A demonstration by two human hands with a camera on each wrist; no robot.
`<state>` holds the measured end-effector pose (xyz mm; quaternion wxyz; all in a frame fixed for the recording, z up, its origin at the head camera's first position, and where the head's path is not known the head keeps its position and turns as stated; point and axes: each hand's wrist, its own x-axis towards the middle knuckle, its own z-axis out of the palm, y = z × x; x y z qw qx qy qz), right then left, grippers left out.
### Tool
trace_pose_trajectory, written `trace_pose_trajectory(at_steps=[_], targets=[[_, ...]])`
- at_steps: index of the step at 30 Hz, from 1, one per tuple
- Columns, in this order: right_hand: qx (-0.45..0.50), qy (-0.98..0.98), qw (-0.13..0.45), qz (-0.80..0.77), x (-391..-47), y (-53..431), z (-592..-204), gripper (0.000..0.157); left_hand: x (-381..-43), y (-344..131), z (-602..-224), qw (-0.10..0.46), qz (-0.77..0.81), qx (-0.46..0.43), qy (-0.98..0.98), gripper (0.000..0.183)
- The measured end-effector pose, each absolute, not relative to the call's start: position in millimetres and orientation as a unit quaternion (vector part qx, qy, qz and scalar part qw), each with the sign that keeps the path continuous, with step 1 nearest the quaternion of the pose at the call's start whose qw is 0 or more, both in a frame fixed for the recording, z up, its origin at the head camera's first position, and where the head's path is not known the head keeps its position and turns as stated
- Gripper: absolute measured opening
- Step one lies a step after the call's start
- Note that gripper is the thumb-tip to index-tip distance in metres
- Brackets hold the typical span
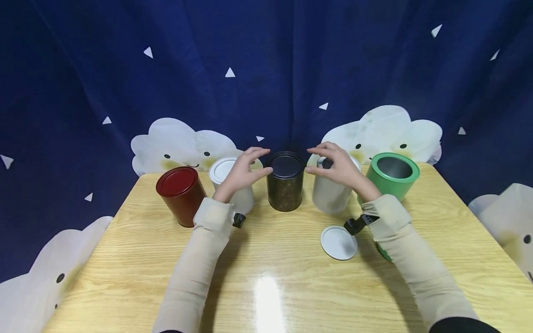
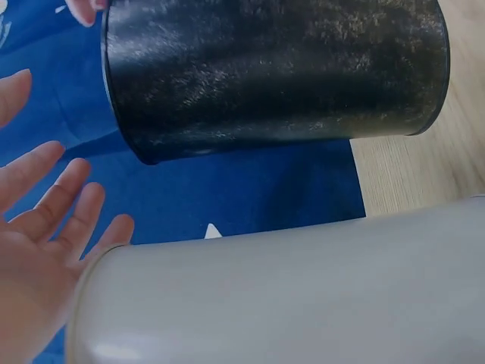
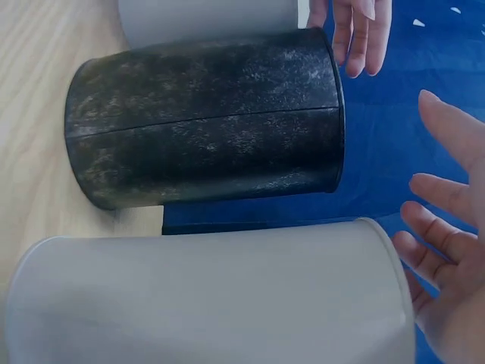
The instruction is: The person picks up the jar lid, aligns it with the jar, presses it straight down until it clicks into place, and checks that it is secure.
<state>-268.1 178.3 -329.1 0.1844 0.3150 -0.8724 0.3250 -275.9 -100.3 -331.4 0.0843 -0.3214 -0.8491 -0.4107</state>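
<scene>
A black can (image 1: 285,182) with its lid on stands at the back middle, its sides scuffed in both wrist views. On its left my left hand (image 1: 245,172) hovers, thumb and fingers apart, overlapping a white lidded can (image 1: 242,199). My right hand (image 1: 339,167) mirrors it on the other side, in front of a second white can (image 1: 329,196) whose top it partly hides. A gap shows between the fingertips of each hand and the black can. In the left wrist view the fingers (image 2: 64,205) spread beyond the white can's rim.
A dark red can (image 1: 181,196) stands at the left, and an open green can (image 1: 393,178) at the right. A white round lid (image 1: 339,243) lies flat beside the right wrist. Something green (image 1: 384,253) is mostly hidden under the right forearm. A blue curtain (image 1: 266,69) hangs behind the table.
</scene>
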Motion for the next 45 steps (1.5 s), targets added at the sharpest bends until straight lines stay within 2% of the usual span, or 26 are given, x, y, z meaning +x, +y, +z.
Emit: trace_pose_trajectory(at_steps=[11,16,23,28,34,45], targets=[[0.326,-0.863,0.202,0.328,-237.9,198.4,-345.0,0.047,-247.7,-103.7,-342.1,0.140,-0.437,-0.350,-0.817,0.048],[0.319,-0.870,0.191,0.325,-221.4,208.9,-351.8,0.049,-235.7,-102.4,-347.0,0.144,-0.432,-0.363,-0.813,0.049],[0.324,-0.863,0.236,0.308,-207.3,221.9,-358.4,0.047,-219.4,-100.5,-353.6,0.139,-0.421,-0.367,-0.818,0.049],[0.327,-0.864,0.240,0.299,-195.8,232.9,-361.7,0.047,-209.9,-98.7,-359.2,0.146,-0.407,-0.373,-0.821,0.049],[0.318,-0.878,0.223,0.281,-181.6,248.5,-366.6,0.049,-200.0,-92.7,-369.5,0.127,-0.402,-0.390,-0.818,0.051],[0.323,-0.888,0.184,0.271,-164.4,269.5,-378.7,0.053,-189.3,-73.1,-382.3,0.046,-0.390,-0.397,-0.829,0.056]])
